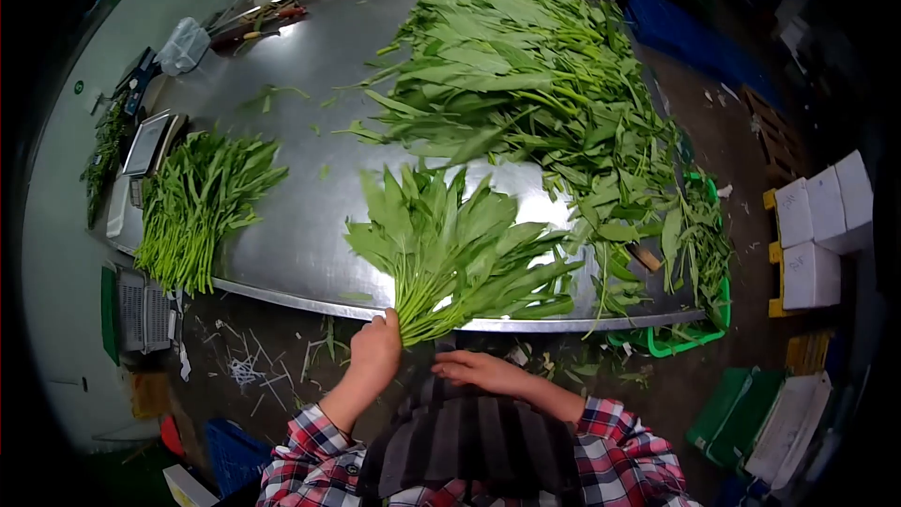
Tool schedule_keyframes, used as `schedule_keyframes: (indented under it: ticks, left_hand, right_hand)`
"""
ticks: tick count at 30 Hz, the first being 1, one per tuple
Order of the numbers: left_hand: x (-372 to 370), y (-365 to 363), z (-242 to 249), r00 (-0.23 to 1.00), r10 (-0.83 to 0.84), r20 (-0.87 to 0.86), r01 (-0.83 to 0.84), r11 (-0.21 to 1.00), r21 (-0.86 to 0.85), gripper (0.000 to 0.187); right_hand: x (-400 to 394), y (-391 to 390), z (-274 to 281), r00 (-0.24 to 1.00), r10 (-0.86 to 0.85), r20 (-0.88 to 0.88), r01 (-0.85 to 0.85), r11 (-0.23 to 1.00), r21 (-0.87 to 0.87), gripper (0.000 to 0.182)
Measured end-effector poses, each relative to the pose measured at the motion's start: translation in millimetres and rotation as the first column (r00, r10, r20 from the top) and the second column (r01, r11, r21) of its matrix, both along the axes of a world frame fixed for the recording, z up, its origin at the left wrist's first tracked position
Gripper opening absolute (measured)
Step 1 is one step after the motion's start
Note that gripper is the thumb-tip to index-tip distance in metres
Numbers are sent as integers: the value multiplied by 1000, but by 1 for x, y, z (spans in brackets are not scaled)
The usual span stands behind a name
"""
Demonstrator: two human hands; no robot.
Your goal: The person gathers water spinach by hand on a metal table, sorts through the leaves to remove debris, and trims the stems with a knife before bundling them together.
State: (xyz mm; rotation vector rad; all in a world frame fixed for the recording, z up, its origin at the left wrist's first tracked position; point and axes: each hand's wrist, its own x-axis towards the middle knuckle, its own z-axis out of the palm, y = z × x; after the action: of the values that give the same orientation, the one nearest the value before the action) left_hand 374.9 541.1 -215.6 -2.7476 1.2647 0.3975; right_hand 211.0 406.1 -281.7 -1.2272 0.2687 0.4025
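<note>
My left hand (375, 354) is closed round the stem ends of a bunch of leafy greens (450, 249) at the table's front edge, the leaves fanned out over the metal. To its right, my right hand (479, 371) is held low before the striped apron, its fingers stretched out and apart from the bunch. A large heap of greens (526, 66) covers the back right of the metal table (291, 253). A smaller pile of greens (202, 207) lies at the left, its stems toward the front edge.
A scale (147, 144) and a clear plastic container (184, 47) stand at the left. Knives (263, 33) lie at the back left. Loose leaves hang over a green crate (690, 345) at the right corner. White boxes (812, 272) stand farther right.
</note>
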Motion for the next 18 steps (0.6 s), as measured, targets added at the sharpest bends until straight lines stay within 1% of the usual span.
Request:
schedule_keyframes:
  ticks: [1, 3, 4, 6, 7, 9, 10, 11, 12, 13, 14, 16, 17, 18]
  left_hand:
    - [-7, 1, 0, 1000, -15, 5, 15, 1000, 3, 36]
    - [-19, 4, 5, 998, -47, 36, 46, 999, 17, 38]
    - [-25, 5, 4, 996, -54, 73, 53, 998, 15, 38]
    - [-32, 9, -1, 996, -53, 76, 51, 998, 21, 40]
    - [-36, 10, -1, 995, -57, 80, 58, 998, -1, 42]
    - [-44, 12, 2, 994, -70, 81, 74, 996, -50, 44]
    - [-47, 12, 2, 996, -77, 36, 80, 993, -90, 47]
    - [-49, 13, 2, 997, -83, -6, 82, 988, -129, 49]
    - [-50, 15, 3, 995, -89, -46, 80, 982, -169, 52]
    - [-51, 16, 5, 977, -58, -204, 21, 984, -178, 58]
    - [-52, 17, 4, 945, -27, -327, -61, 965, -255, 63]
    - [-54, 19, 2, 828, -14, -561, -237, 897, -373, 73]
    - [-53, 22, -1, 762, 22, -648, -314, 887, -340, 65]
    - [-49, 25, -8, 583, 77, -809, -508, 812, -289, 60]
  right_hand:
    - [4, 4, -1, 993, -36, -114, 59, 977, 206, 46]
    - [12, 7, 7, 974, -23, -224, 106, 925, 366, 51]
    - [17, 9, 12, 967, -28, -252, 142, 882, 449, 50]
    - [31, 13, 19, 952, -25, -305, 212, 772, 599, 48]
    - [37, 15, 21, 927, -76, -368, 295, 754, 587, 43]
    - [45, 15, 32, 904, -200, -378, 405, 684, 607, 38]
    - [46, 16, 35, 885, -259, -387, 457, 643, 614, 36]
    - [45, 18, 28, 857, -279, -433, 506, 611, 608, 33]
    - [45, 18, 27, 859, -264, -438, 503, 595, 627, 32]
    - [45, 17, 26, 862, -249, -442, 498, 579, 646, 31]
    - [44, 16, 25, 864, -235, -446, 495, 561, 663, 31]
    - [44, 14, 24, 857, -223, -465, 498, 593, 633, 32]
    - [42, 13, 22, 856, -207, -474, 493, 603, 627, 32]
    - [41, 11, 21, 853, -196, -484, 492, 612, 619, 32]
